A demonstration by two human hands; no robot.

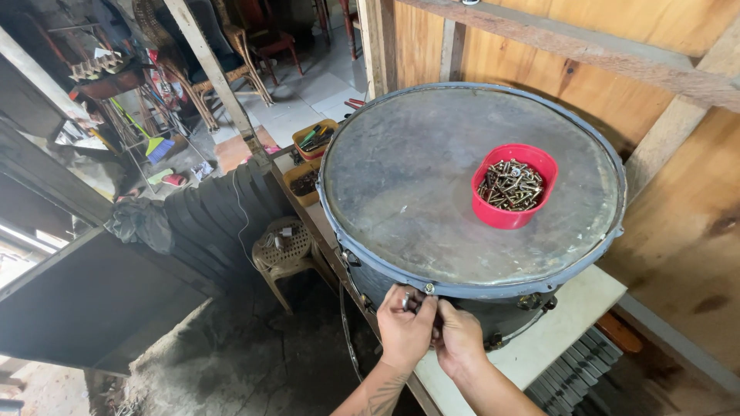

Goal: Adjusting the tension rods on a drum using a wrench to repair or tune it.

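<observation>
**Both hands at the drum's near rim**

The left hand is closed, fingers curled round a small metal tool or key at the six o'clock edge of the drum; just what it grips is too small to tell. The right hand presses against it from the right, fingers bent in against the side of the drum below the hoop; whether it holds anything cannot be told. Just above the knuckles a tension bolt sits on the blue-grey hoop. The drum lies flat on a pale surface, its worn grey skin up. On the skin, toward two o'clock, stands a red bowl full of screws. At ten o'clock, beyond the drum, are two yellow trays, and lower left a beige plastic stool.
</observation>
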